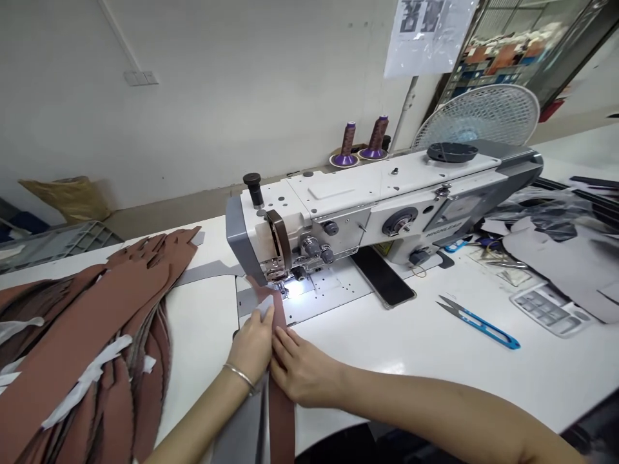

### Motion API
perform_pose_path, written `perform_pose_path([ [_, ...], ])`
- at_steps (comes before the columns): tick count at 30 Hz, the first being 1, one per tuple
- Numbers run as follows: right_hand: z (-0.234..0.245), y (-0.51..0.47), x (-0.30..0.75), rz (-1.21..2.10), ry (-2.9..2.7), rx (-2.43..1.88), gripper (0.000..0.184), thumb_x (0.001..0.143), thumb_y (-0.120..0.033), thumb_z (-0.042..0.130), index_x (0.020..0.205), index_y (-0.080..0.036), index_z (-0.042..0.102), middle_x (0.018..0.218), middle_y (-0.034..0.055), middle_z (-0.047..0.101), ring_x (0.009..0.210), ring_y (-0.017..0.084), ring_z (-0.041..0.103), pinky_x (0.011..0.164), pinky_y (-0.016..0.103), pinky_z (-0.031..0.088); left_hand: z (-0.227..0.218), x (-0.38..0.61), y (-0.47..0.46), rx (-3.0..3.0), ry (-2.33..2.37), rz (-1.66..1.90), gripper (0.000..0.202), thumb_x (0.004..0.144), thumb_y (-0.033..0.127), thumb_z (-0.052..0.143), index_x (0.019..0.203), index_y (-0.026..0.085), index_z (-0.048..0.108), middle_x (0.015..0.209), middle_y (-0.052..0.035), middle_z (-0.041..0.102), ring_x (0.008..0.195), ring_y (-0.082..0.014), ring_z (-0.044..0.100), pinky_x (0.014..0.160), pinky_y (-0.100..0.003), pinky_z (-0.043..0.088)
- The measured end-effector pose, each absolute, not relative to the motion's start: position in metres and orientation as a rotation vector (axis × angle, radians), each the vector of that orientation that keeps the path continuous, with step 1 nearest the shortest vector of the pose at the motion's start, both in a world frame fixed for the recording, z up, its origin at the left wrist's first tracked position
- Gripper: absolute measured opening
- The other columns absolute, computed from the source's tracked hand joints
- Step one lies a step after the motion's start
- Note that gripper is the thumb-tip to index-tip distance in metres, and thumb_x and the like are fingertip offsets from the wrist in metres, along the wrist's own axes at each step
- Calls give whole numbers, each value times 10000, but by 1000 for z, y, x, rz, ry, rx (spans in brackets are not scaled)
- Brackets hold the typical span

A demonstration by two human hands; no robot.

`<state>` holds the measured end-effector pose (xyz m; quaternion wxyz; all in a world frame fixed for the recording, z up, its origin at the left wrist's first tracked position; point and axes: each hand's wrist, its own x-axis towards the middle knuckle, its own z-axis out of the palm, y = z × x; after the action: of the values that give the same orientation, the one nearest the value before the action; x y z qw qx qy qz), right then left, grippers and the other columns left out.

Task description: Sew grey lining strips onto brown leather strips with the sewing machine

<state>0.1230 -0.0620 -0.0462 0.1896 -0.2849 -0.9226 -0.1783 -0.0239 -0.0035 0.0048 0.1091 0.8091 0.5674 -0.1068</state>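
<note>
Left hand (254,345): lies flat on the brown strip (283,412), fingers pointing at the needle, pressing down rather than clamped; a thin bangle (239,376) sits at the wrist.
Right hand (302,370): flat and unclenched, touching the left hand, its fingertips on the strip's right edge.
Brown strip: runs from the worktop's near edge, between the two hands, up under the presser foot, with a grey piece (247,303) beside it on the left.
Sewing machine (377,193): white and grey, set across the worktop, its lamp lighting the needle plate.
Worktop (411,348): white and glossy; a phone (384,277) lies by the machine base, blue thread snips (483,325) to the right, a calculator (549,308) further right beside grey cut pieces.
Left side: a fanned stack of brown pieces (97,322), some with white tape.
Room: a plain pale wall (217,96) with a switch plate (140,78) and a pinned sheet (428,32); two thread cones (360,143) and a fan (478,116) stand behind the machine.
</note>
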Motion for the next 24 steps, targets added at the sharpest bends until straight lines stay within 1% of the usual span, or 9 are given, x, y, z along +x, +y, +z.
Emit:
perform_pose_path([
  [2, -45, -62, 125, -504, -2591, -783, 276, 907, -158, 455, 1066, -1, 618, 1101, 294, 643, 1075, 386, 625, 896, 538, 491, 4, -9, -2, 2357, 1634, -315, 585, 871, 72, 353, 1456, 90, 366, 1284, -196, 546, 1099, -243, 617, 935, -327, 473],
  [4, -45, -62, 128, -502, -2586, -757, 245, 894, -150, 476, 1033, -13, 624, 1040, 276, 664, 1050, 385, 636, 867, 530, 500, 2, -1, 2, 2343, 1623, -304, 579, 869, 69, 370, 1448, 78, 361, 1321, -190, 537, 1121, -221, 609, 957, -305, 463],
  [7, -45, -61, 134, -479, -2578, -728, 204, 869, -149, 511, 993, -37, 628, 999, 250, 675, 1024, 373, 645, 861, 522, 500, -1, 4, 8, 2359, 1591, -335, 578, 855, 50, 385, 1432, 58, 373, 1316, -186, 554, 1119, -207, 608, 963, -289, 460],
  [11, -45, -59, 138, -470, -2571, -769, 179, 839, -161, 528, 946, -58, 629, 1010, 257, 671, 1017, 373, 639, 863, 534, 493, -4, 8, 13, 2426, 1533, -357, 598, 844, 19, 364, 1442, 3, 345, 1320, -206, 556, 1175, -231, 571, 985, -311, 456],
  [16, -44, -56, 141, -440, -2557, -779, 169, 835, -160, 526, 932, -65, 626, 1002, 256, 671, 1011, 372, 640, 877, 534, 479, -4, 13, 15, 2475, 1536, -309, 607, 833, 13, 370, 1440, 12, 359, 1359, -205, 535, 1201, -226, 561, 995, -310, 459],
  [20, -45, -54, 142, -445, -2552, -772, 171, 849, -163, 508, 933, -72, 626, 999, 249, 673, 1013, 382, 640, 865, 537, 476, -2, 14, 15, 2477, 1557, -308, 600, 820, 9, 374, 1419, 45, 403, 1325, -184, 566, 1150, -201, 597, 946, -277, 479],
  [24, -46, -54, 143, -440, -2563, -778, 170, 845, -170, 517, 935, -72, 622, 1005, 252, 671, 1012, 375, 639, 883, 546, 466, 0, 15, 15, 2472, 1563, -316, 586, 832, 16, 367, 1416, 39, 407, 1315, -194, 570, 1136, -209, 607, 946, -289, 481],
])
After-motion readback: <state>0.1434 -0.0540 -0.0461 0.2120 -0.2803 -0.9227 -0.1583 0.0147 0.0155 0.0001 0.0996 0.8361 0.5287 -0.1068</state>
